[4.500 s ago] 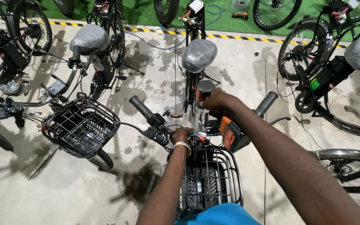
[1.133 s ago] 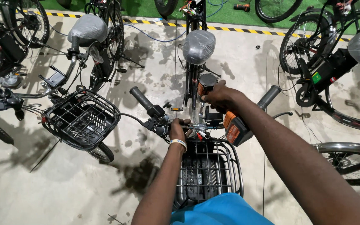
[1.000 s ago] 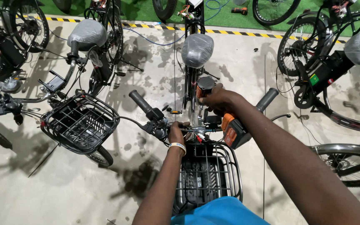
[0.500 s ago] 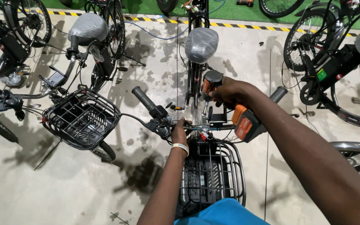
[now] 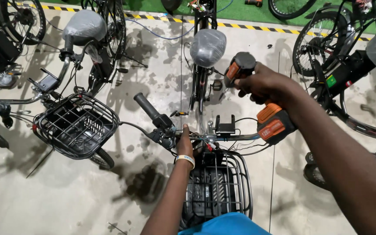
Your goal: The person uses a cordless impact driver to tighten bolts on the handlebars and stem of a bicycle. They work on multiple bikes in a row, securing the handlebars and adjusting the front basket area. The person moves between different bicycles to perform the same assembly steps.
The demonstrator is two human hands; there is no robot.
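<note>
Right hand: the right hand [image 5: 264,82] is wrapped tight around the grip of an orange and black cordless drill [image 5: 257,98], raised above the bar with its nose pointing down and left; its bit tip is too small to make out against the frame.
Left hand: the left hand [image 5: 185,141] is closed on the handlebar [image 5: 223,137] near its middle, just right of the brake lever clamp; a pale wristband [image 5: 185,159] sits on that wrist.
Bicycle in hand: the handlebar crosses the picture above a black wire front basket [image 5: 216,187]; its left grip [image 5: 146,106] is fitted and points up and left.
Fitted so far: a black bracket [image 5: 225,126] stands on the middle of the bar, and loose cables run from it to the right.
Saddle: the saddle [image 5: 207,47] beyond the bar is wrapped in grey plastic film.
Progress, as a judgement: the bar fittings look mounted, but the drill is apart from the bar, so no fastener is being driven right now; wrapping and cables suggest assembly is unfinished.
Around: another bicycle with its own black basket [image 5: 77,126] stands to the left on the stained concrete floor [image 5: 66,196].
</note>
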